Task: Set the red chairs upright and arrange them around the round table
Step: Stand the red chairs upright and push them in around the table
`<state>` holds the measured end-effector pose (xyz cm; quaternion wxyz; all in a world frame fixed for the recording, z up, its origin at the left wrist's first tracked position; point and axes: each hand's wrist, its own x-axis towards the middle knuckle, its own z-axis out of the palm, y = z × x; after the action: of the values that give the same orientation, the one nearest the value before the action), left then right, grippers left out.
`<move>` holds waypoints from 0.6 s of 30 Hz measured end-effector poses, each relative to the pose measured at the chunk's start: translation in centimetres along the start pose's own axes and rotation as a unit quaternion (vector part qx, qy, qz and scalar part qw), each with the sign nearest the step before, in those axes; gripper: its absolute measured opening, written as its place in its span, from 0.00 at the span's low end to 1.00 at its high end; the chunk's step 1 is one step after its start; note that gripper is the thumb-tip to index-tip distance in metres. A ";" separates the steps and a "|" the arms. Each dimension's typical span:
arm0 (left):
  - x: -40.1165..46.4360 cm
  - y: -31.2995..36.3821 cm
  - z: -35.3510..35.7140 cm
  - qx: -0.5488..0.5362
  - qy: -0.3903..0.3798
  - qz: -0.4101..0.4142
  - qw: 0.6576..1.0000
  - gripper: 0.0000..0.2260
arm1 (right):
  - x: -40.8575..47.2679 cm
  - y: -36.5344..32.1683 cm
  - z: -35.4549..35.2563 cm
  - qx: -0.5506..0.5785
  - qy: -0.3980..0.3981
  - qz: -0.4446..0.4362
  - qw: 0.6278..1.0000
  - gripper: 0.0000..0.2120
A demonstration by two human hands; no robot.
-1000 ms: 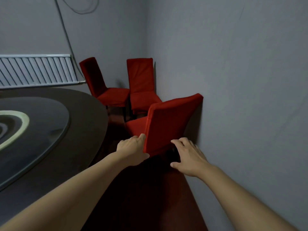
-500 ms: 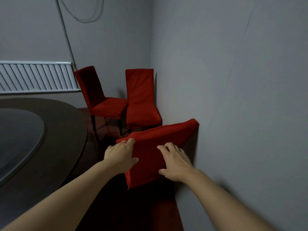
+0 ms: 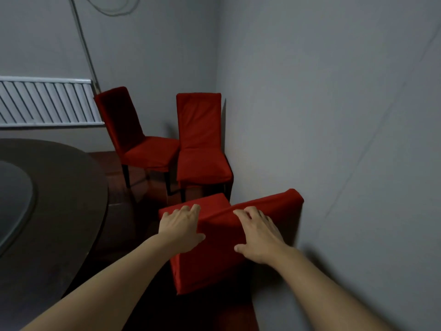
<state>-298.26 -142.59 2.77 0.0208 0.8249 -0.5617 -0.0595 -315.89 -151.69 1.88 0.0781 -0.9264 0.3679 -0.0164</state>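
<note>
A red chair [image 3: 214, 254] stands close in front of me, its backrest tilted toward the wall on the right. My left hand [image 3: 182, 226] grips the left end of the backrest's top edge, fingers over the far side. My right hand [image 3: 259, 232] grips the top edge further right, thumb on the near face. Two more red chairs stand upright in the corner: one [image 3: 136, 137] turned sideways at the left, one [image 3: 200, 149] facing me by the wall. The dark round table [image 3: 64, 187] fills the left side.
A grey wall [image 3: 334, 139] runs close along the right, touching the near chair's backrest corner. A white radiator [image 3: 45, 103] hangs on the far wall, with a pipe [image 3: 83, 44] rising beside it. Dark reddish floor [image 3: 119, 170] shows between table and chairs.
The near chair's backrest has come toward me and now sits lower in view. Both hands moved from its lower edges up onto its top edge. The view has tipped downward.
</note>
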 end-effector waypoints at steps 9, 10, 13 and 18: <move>5.7 2.1 4.6 0.012 -0.054 -0.023 0.998 0.32 | 7.0 5.7 2.9 -0.014 -0.020 -0.015 1.000 0.44; 6.4 2.5 5.0 0.015 -0.061 -0.031 0.998 0.33 | 7.9 6.5 3.3 -0.019 -0.027 -0.020 0.999 0.44; 7.9 3.4 6.2 0.015 -0.058 -0.044 0.997 0.34 | 9.6 8.6 4.2 -0.035 -0.048 -0.028 0.998 0.44; 9.0 4.1 7.9 0.041 -0.049 -0.071 0.995 0.35 | 11.8 10.3 5.6 -0.075 -0.062 -0.075 0.992 0.42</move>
<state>-299.74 -152.20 -5.30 -0.0448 0.8590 -0.5040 -0.0781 -313.84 -166.41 -5.62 0.0295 -0.9538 0.2923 0.0625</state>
